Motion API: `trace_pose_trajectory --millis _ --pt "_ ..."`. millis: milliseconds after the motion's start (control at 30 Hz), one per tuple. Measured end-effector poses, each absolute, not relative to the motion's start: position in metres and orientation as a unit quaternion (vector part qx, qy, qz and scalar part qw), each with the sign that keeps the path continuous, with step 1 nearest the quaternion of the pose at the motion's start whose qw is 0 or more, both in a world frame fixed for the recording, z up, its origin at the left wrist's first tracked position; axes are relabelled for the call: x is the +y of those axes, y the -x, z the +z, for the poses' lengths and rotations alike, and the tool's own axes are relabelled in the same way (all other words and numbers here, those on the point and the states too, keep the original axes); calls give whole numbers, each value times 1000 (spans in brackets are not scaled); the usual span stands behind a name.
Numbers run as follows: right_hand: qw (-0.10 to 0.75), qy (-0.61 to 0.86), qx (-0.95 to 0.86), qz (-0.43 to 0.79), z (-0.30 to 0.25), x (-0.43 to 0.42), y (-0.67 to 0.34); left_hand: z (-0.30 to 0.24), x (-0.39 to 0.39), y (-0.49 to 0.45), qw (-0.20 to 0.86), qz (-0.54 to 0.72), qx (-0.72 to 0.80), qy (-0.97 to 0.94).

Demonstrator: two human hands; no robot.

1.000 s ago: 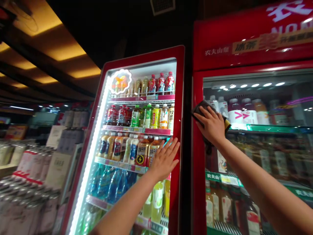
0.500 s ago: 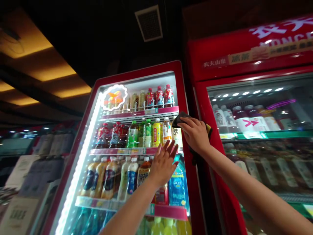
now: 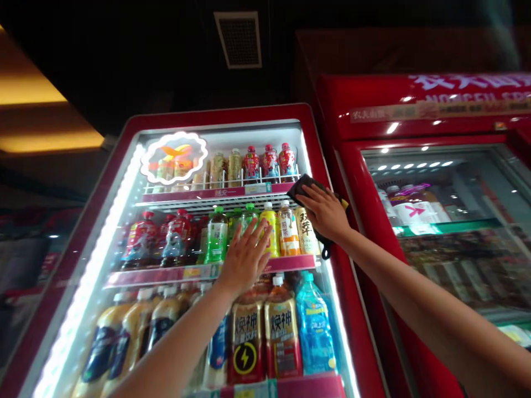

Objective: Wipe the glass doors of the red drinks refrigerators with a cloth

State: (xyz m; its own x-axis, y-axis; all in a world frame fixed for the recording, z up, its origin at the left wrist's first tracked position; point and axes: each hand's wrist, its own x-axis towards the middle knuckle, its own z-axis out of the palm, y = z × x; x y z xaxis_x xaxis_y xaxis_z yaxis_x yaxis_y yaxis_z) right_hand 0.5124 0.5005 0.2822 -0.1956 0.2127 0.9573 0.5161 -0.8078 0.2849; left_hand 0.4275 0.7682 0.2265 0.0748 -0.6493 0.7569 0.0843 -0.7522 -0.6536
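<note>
My left hand (image 3: 244,257) is open, its fingers spread at the glass door of the red-framed drinks fridge (image 3: 219,111), in front of the middle shelf of bottles. Whether the palm touches the glass I cannot tell. My right hand (image 3: 326,214) presses a black cloth (image 3: 299,187) with a yellow edge against the door's right side, fingers laid over it. A dark loop dangles below that hand. Behind the glass, near my hands, stand a yellow-labelled bottle (image 3: 269,218), a green-capped bottle (image 3: 216,236) and a blue bottle (image 3: 315,326).
A second red fridge (image 3: 352,182) with a glass front and bottles inside stands close on the right. A round white light sign (image 3: 174,157) glows at the door's upper left. Overhead are a ceiling vent (image 3: 239,41) and yellow-lit ceiling panels (image 3: 37,116).
My view has shifted, so the fridge appears larger. My left hand has moved left and up across the glass. The right hand with the cloth stays near the door's right edge, slightly higher.
</note>
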Motion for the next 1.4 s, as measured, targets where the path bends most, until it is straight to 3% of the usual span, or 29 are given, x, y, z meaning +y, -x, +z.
trace_pose_trajectory --millis 100,200,433,700,900,967,1100,1233,1300,1400 --pt "157 643 -194 -724 335 508 -512 250 795 -424 276 -662 199 668" --pt "155 657 -172 -717 367 529 -506 264 820 -420 255 -676 180 668" --pt "56 614 -326 -717 306 513 -512 263 874 -407 251 -682 198 657" --pt "196 610 -145 -754 332 536 -516 252 886 -410 232 -687 221 652" --pt "37 627 -324 -708 259 555 -497 249 883 -411 195 -685 241 659" --pt "28 625 -338 -704 241 543 -497 247 883 -411 185 -684 245 662" --pt "103 627 -243 -733 265 554 -501 244 883 -411 176 -681 242 668" --pt "190 608 -146 -757 307 624 -493 242 883 -411 185 -678 227 674" --pt "185 600 -171 -759 307 652 -483 242 883 -410 193 -676 221 676" --pt "99 610 -275 -737 282 654 -472 241 882 -407 204 -671 208 682"
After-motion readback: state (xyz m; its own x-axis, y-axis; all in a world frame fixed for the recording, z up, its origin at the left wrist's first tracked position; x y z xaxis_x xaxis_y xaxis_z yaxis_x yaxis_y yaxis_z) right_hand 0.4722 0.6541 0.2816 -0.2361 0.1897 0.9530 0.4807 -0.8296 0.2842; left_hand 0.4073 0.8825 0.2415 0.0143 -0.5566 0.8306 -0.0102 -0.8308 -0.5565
